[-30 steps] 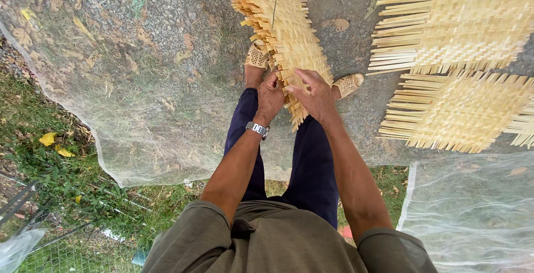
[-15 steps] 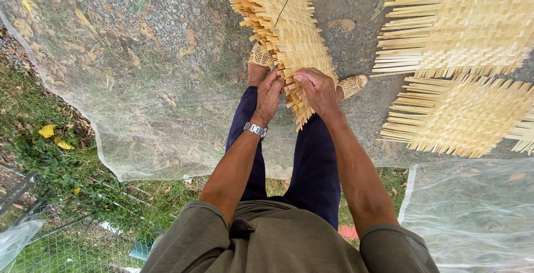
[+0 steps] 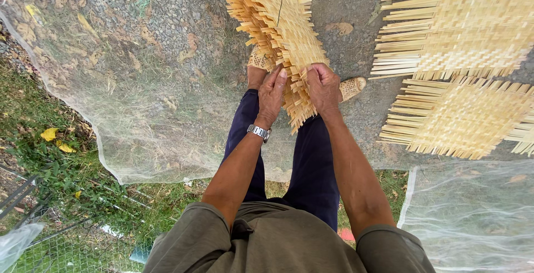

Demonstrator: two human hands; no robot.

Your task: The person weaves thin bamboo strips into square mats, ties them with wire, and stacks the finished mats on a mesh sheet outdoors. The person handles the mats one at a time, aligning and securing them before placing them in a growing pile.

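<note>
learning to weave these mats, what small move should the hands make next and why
Probably push the loose strip ends tighter into the weave. Both the left hand and right hand pinch the woven strip mat at its near edge, where unwoven ends still splay out below them.

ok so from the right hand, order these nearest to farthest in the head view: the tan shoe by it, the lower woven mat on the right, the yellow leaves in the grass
1. tan shoe, just right of the right hand.
2. lower woven mat, lying farther right on the ground.
3. yellow leaves, far across on the left in the grass.
</note>
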